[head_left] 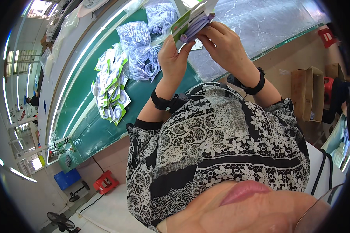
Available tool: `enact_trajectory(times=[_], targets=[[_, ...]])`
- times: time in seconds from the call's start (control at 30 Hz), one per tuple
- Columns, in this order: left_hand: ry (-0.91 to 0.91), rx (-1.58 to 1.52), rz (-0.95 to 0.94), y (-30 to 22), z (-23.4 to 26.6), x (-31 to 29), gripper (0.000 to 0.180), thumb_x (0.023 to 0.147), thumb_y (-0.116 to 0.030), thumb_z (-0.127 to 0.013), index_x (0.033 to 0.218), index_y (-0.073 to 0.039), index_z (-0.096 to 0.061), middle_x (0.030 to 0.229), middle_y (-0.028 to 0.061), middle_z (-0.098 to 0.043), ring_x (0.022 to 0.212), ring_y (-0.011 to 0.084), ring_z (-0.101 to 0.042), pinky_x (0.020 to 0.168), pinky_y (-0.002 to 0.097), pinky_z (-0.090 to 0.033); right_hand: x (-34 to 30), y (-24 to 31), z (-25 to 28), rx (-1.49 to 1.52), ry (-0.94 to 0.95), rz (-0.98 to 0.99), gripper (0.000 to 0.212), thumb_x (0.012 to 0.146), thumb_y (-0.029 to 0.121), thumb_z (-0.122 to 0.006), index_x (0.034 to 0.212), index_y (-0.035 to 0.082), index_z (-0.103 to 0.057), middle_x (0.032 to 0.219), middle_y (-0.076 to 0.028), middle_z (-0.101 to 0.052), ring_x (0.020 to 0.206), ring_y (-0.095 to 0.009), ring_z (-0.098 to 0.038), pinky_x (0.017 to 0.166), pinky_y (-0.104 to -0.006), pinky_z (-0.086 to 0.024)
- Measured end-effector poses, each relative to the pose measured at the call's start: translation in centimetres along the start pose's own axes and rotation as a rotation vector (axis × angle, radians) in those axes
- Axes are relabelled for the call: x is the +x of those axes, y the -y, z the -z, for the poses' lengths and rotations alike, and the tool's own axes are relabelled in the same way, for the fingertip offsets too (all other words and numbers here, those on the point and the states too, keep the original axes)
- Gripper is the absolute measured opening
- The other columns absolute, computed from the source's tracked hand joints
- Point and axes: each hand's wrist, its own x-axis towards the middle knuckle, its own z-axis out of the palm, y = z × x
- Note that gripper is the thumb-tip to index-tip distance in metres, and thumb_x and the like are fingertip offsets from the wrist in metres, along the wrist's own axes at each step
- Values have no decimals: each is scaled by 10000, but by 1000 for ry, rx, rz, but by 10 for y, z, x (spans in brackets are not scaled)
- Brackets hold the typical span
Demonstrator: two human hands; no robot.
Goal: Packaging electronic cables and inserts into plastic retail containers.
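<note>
Both hands are raised over the far edge of the work table, close together around one pack. My left hand (pixel 172 58) is closed, its thumb and fingers pinching the near left end of a coiled pale purple cable (pixel 198 28) and a green and white packaging card (pixel 181 25). From the other side, my right hand (pixel 224 43) grips the coil with its thumb and fingers bent around it. The card stands folded beside the cable. Some fingertips are hidden behind the pack.
Left of my hands, bundles of coiled pale cables (pixel 133 34) lie on the green table mat (pixel 105 134). Nearer is a heap of carded cables (pixel 112 83). A grey marbled surface (pixel 256 27) extends right. Cardboard boxes (pixel 308 91) and red stools (pixel 105 181) stand on the floor.
</note>
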Motion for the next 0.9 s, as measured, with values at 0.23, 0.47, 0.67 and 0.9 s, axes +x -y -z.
enact_trajectory(times=[0.23, 0.47, 0.67, 0.9], targets=[[9, 267, -336, -16, -3, 5, 315, 760, 12, -688, 1061, 21, -596, 953, 125, -633, 853, 252, -616, 737, 310, -490, -4, -6, -4, 19, -70, 76, 131, 808, 60, -619, 935, 35, -603, 849, -99, -595, 796, -305, -595, 679, -383, -500], [-25, 315, -588, -29, -4, 4, 353, 720, -26, -735, 1043, -161, -686, 962, 105, -582, 987, 343, -626, 792, 369, -549, -20, -22, -11, 17, -125, 240, 172, 797, 57, -632, 964, 25, -609, 901, -104, -619, 812, -303, -615, 685, -363, -514], [-18, 320, -615, -32, 0, 4, 397, 704, -34, -750, 1041, -233, -688, 1011, 95, -537, 997, 346, -620, 774, 351, -552, -20, -26, -14, 14, -98, 259, 184, 794, 59, -640, 972, 19, -615, 920, -106, -626, 805, -294, -627, 684, -353, -523], [28, 333, -643, -28, 7, 6, 383, 721, -33, -731, 1057, -211, -684, 993, 100, -537, 1021, 346, -610, 779, 347, -550, -32, -25, -21, 58, -89, 275, 198, 791, 62, -650, 981, 13, -621, 943, -108, -635, 796, -284, -642, 682, -341, -533]])
